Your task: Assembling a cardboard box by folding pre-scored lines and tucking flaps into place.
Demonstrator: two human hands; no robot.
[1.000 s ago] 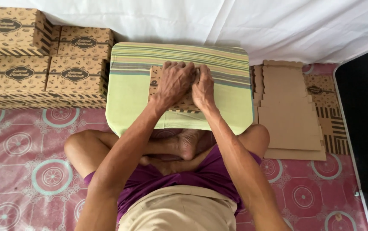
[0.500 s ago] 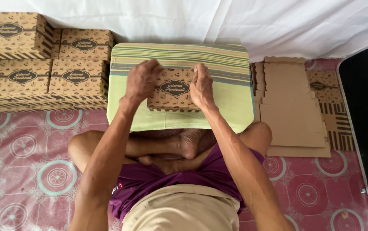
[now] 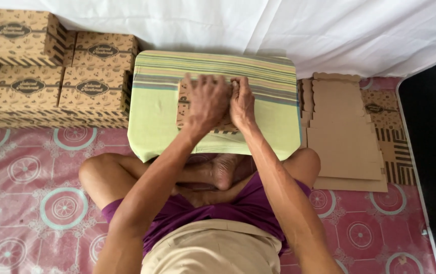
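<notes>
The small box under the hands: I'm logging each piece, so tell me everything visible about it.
The small box looks like brown printed cardboard with a dark oval label and dark stripes along its near edge. It lies flat on the green striped cloth-covered surface, near its middle. The left hand is spread over its top and the right hand presses its right part, so most of it is hidden. Whether it is fully closed cannot be told.

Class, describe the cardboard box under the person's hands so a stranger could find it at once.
Start at the green striped cloth-covered board over the person's crossed legs. On its middle lies a small brown patterned box, under the left hand and right hand. Unlike the stacked boxes and flat cardboard blanks alongside, it alone is being handled.
</notes>
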